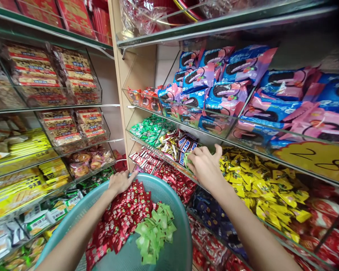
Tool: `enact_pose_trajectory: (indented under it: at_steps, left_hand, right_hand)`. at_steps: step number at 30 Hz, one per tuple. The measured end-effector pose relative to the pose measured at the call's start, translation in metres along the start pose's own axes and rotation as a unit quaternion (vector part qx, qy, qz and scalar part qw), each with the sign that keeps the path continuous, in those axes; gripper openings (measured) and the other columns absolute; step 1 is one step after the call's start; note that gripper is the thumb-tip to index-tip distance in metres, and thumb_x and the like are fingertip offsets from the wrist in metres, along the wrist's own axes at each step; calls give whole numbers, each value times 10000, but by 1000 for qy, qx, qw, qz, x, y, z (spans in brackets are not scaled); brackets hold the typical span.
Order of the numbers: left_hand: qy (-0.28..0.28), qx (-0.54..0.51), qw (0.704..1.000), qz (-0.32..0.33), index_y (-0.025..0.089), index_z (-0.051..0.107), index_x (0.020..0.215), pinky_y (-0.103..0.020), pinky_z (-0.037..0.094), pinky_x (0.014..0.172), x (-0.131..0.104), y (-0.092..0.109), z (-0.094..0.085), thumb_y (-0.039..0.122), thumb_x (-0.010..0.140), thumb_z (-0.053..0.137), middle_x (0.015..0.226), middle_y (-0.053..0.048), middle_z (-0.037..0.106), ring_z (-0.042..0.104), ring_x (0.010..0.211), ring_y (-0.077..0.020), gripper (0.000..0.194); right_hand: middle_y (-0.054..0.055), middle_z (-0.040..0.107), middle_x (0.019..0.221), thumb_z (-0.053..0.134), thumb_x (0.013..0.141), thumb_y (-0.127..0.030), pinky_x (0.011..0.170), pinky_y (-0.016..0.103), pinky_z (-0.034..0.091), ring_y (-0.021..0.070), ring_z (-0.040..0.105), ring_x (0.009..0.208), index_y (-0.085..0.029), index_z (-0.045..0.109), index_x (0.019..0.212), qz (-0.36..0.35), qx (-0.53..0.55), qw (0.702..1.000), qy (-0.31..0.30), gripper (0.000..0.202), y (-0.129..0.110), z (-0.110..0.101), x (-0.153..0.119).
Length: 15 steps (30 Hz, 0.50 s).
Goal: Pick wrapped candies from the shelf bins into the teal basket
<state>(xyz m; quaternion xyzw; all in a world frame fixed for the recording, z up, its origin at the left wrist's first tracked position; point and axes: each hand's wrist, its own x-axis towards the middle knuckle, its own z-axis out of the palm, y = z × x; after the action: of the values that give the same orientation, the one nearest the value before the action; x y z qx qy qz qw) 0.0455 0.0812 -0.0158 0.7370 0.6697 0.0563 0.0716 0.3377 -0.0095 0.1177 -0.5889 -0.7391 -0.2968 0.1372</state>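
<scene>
Toward 8 o'clock, a slim, bare left forearm (80,231) tapers to a bare left hand (121,183); toward 4 o'clock, the right forearm (243,217), equally slim and bare, tapers to a bare right hand (205,164).

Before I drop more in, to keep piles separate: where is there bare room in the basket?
In the basket, bare floor shows near the picture's bottom edge, between the red packets and the green packets; another bare strip runs right of the green ones, along the wall. Higher in the picture, where the two piles meet, it is crowded.
</scene>
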Motion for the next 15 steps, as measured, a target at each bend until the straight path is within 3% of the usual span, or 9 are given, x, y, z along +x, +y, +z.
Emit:
enact_pose_trajectory:
  at_steps: [9,15]
  left_hand:
    - [-8,-4,1000,-4,192,604,976,-444,362,825,4,-1,2,717,713,56,993,-159,655,581,946,-306,803]
    - [-10,-7,1000,0,192,606,943,-437,361,828,4,1,1,711,718,52,974,-152,661,589,928,-292,792]
  right_hand:
    - [9,550,694,429,826,-164,902,492,81,158,394,754,-189,583,646,8,-5,1000,24,238,5,1,4]
    - [18,563,730,386,878,-218,905,458,106,164,432,773,-194,604,707,27,13,998,62,278,4,-14,7]
